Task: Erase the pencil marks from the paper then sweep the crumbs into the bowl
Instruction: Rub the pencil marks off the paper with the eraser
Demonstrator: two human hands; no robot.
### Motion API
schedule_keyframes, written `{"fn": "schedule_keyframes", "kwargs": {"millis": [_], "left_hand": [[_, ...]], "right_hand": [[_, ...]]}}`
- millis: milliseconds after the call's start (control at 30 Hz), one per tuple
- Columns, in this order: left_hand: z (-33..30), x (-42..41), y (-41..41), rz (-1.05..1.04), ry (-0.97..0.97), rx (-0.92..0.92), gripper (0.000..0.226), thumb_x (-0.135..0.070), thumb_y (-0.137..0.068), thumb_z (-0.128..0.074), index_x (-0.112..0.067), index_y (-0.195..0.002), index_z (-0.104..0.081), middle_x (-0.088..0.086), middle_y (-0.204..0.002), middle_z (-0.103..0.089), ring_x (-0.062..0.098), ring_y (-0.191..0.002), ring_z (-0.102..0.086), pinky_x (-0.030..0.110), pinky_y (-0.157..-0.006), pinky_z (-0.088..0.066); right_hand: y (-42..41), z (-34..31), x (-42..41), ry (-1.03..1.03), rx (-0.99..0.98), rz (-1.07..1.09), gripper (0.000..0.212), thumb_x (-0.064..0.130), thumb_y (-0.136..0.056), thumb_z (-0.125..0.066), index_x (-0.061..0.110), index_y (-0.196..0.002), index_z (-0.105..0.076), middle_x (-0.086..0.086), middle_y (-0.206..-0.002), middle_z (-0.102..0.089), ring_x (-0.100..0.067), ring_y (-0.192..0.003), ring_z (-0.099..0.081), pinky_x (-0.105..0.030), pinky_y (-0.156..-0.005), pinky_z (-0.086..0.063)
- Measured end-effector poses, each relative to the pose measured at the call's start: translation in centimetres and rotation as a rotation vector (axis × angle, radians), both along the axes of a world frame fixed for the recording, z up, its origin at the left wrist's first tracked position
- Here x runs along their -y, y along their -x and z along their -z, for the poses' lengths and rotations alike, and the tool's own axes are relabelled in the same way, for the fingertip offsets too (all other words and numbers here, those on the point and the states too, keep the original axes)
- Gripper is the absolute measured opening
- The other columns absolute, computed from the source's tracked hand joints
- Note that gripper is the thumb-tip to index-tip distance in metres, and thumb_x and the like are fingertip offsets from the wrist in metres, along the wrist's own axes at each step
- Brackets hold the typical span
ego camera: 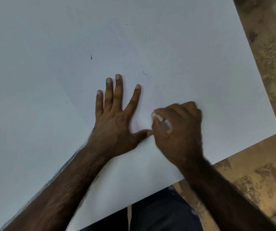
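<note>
A white sheet of paper (150, 55) lies on the white table, its faint left edge running diagonally. My left hand (115, 117) presses flat on the sheet with fingers spread and straight. Just to its right, my right hand (178, 129) grips a small white eraser (156, 116) between thumb and fingers, holding it down on the paper; the hand is blurred by motion. Several small dark eraser crumbs lie scattered on the sheet, one (91, 57) above my left hand and another (144, 73) above my right. No bowl is in view.
The white table (25, 97) fills most of the view; its right edge and near edge border a mottled brown floor (267, 172). My dark trousers (158, 214) show below the near edge.
</note>
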State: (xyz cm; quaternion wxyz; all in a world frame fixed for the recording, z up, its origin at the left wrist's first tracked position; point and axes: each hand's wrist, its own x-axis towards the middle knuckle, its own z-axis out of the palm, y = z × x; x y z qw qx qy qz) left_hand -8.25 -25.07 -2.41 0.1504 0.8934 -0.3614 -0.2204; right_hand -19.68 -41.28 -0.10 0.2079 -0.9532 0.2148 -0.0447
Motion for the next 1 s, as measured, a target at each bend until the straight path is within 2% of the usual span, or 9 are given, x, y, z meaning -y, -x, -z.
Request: {"fn": "schedule_keyframes", "kwargs": {"millis": [100,233,400,567,733,900,1000], "left_hand": [[0.1,0.0,0.0,-0.002,0.008,0.001,0.117,-0.093,-0.085,-0.042,-0.034,-0.174,0.006,0.014,-0.177,0.029,0.035,-0.163,0.032,0.055,-0.132,0.016],[0.0,-0.1,-0.1,0.002,-0.019,-0.004,0.120,-0.092,-0.084,-0.051,-0.036,-0.173,0.008,0.013,-0.176,0.032,0.034,-0.162,0.034,0.055,-0.131,0.017],[-0.1,0.0,-0.1,0.008,-0.011,-0.015,0.116,-0.092,-0.085,-0.039,-0.034,-0.173,0.009,0.013,-0.176,0.032,0.034,-0.161,0.034,0.058,-0.132,0.015],[-0.1,0.0,-0.1,0.014,-0.032,-0.007,0.121,-0.092,-0.085,-0.052,-0.036,-0.172,0.011,0.013,-0.175,0.034,0.034,-0.161,0.036,0.056,-0.131,0.017],[0.0,0.0,-0.2,0.015,-0.013,-0.014,0.115,-0.089,-0.085,-0.038,-0.034,-0.173,0.011,0.013,-0.176,0.033,0.034,-0.161,0.036,0.057,-0.132,0.016],[0.0,-0.1,-0.2,0.020,-0.037,0.006,0.120,-0.094,-0.084,-0.046,-0.034,-0.173,0.009,0.014,-0.176,0.033,0.034,-0.161,0.035,0.055,-0.131,0.017],[-0.1,0.0,-0.2,0.017,-0.022,-0.003,0.114,-0.090,-0.085,-0.039,-0.034,-0.173,0.009,0.014,-0.176,0.032,0.034,-0.161,0.035,0.054,-0.131,0.019]], "right_hand": [[0.6,-0.2,-0.5,-0.009,0.008,-0.084,0.015,0.027,-0.094,-0.075,0.016,-0.104,-0.079,0.000,-0.095,-0.077,-0.027,-0.094,-0.062,-0.042,-0.083,-0.045],[0.0,0.4,2.2,-0.001,0.051,0.091,0.017,0.027,-0.097,-0.074,0.014,-0.105,-0.079,-0.002,-0.098,-0.078,-0.031,-0.094,-0.066,-0.047,-0.086,-0.047],[0.5,-0.4,-1.3,0.004,-0.009,-0.156,0.014,0.027,-0.094,-0.073,0.018,-0.103,-0.077,0.000,-0.095,-0.074,-0.028,-0.094,-0.061,-0.045,-0.082,-0.046],[-1.3,0.3,2.8,0.028,0.033,0.052,0.018,0.031,-0.099,-0.069,0.017,-0.106,-0.079,0.000,-0.098,-0.078,-0.031,-0.096,-0.066,-0.047,-0.087,-0.046],[-0.8,-0.1,-1.1,0.000,0.023,-0.162,0.012,0.025,-0.092,-0.074,0.018,-0.101,-0.078,0.000,-0.094,-0.074,-0.030,-0.094,-0.061,-0.047,-0.080,-0.046],[-2.3,0.3,2.0,0.042,0.065,0.040,0.016,0.025,-0.096,-0.073,0.014,-0.104,-0.080,-0.003,-0.097,-0.078,-0.033,-0.094,-0.065,-0.048,-0.084,-0.047],[-1.6,-0.1,-0.8,0.035,0.034,-0.024,0.016,0.027,-0.095,-0.073,0.015,-0.104,-0.079,-0.002,-0.095,-0.076,-0.030,-0.096,-0.062,-0.045,-0.082,-0.046]]}}
